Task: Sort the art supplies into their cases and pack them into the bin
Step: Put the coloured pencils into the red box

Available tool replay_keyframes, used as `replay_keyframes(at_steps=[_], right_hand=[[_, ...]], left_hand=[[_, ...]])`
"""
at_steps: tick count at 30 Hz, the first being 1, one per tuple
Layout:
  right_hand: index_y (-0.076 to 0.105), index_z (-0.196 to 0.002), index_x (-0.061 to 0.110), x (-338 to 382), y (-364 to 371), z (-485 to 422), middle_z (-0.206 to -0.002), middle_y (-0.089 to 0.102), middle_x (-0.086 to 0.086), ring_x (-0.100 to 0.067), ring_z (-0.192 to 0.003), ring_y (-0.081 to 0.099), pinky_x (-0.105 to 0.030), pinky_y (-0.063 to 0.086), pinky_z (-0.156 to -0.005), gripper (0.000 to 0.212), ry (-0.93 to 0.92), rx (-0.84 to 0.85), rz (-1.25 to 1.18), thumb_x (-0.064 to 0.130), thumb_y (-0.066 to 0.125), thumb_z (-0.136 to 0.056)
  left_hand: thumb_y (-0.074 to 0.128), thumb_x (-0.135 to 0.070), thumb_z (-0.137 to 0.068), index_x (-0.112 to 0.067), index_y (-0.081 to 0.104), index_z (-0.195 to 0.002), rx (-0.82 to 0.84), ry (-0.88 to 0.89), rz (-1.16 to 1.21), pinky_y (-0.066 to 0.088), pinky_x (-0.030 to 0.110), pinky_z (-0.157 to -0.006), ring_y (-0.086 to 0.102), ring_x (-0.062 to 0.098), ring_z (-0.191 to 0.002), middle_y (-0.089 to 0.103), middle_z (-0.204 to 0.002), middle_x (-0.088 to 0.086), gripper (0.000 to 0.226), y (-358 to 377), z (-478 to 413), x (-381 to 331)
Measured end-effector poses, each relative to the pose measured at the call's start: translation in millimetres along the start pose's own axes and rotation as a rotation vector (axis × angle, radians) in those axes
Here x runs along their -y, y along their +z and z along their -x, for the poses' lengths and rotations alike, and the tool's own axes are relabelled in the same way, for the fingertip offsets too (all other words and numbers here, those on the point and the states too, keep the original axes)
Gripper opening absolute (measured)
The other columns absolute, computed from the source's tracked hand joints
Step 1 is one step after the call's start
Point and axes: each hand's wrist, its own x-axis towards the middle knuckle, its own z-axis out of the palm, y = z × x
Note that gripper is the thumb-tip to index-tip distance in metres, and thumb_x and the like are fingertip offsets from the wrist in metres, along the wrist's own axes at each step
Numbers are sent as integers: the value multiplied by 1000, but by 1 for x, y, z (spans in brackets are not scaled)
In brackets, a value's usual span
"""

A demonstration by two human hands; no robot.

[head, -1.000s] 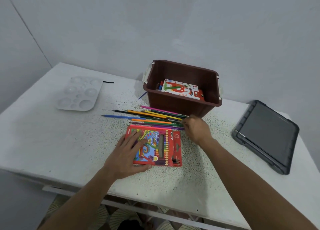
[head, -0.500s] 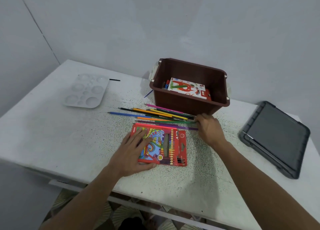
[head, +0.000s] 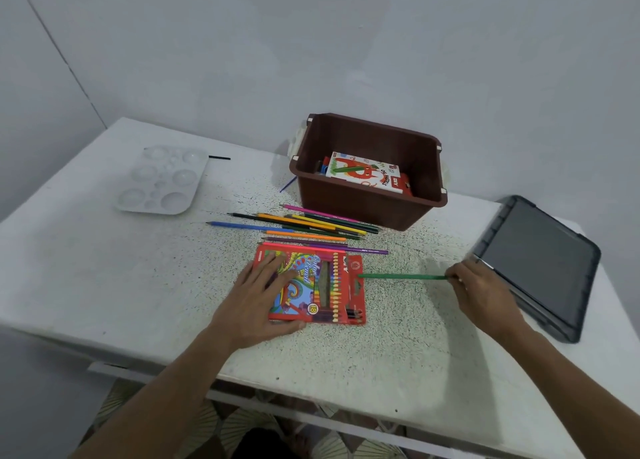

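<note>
Nearest the front edge of the white table (head: 104, 268), the left hand (head: 263, 296) lies flat on the red pencil case (head: 332, 285). Its fingers are straight and spread over the printed cover, and the thumb runs along the near edge. To the right, the right hand (head: 481, 292) pinches the end of a green pencil (head: 401, 276) between thumb and fingertips. The pencil points left with its tip at the case's right end; whether it has entered the opening is hard to tell. Just beside that hand, at the table's right side, lies a dark grey lid (head: 540, 261).

Beyond the case a purple pencil (head: 367, 250) lies along its far edge. Past it the loose coloured pencils (head: 304, 226) lie side by side in a rough fan. Behind them stands the brown bin (head: 367, 209), with an oil pastel box (head: 367, 173) lying inside. Far left sits a white paint palette (head: 162, 180), with a short black stick (head: 219, 158) just beyond its far corner.
</note>
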Motion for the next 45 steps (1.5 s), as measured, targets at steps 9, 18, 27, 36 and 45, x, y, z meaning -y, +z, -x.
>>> replay_keyframes(at_steps=[9,18,27,36,45], right_hand=[[67,-87,8,22,11,23,-75,61,-3,-22,-57,54,-33,45,-48,13,-50,91,-80,-2,73,-80],[67,-99,15,83,52,18,-79,55,1,-18,-64,47,-30,35,-58,14,-145,113,-231,22,56,-98],[68,-118,24,105,69,15,-85,54,4,-8,-74,40,-26,29,-66,32,-108,128,-336,11,66,-89],[66,-120,15,109,56,4,-98,70,0,-13,-81,61,-28,50,-70,33,-4,159,-447,8,51,-92],[70,-103,10,105,47,-32,-85,70,-3,-16,-68,63,-29,52,-60,18,-13,64,-288,10,56,-91]], left_hand=[[40,-90,-76,-30,34,-147,18,-5,-12,7,45,-122,7,17,-151,21,-161,-1,93,0,0,-1],[38,-90,-76,-28,34,-148,18,-7,-24,9,45,-121,11,20,-151,22,-161,1,96,-1,0,-1],[39,-89,-76,-29,35,-147,15,-6,-20,5,42,-120,10,17,-151,23,-160,0,92,-1,0,-1],[39,-90,-76,-30,36,-146,12,-9,-5,6,42,-121,9,17,-151,22,-161,-1,92,-1,0,-1],[40,-90,-75,-32,34,-147,17,-21,18,7,43,-122,7,16,-151,19,-162,-3,93,0,0,0]])
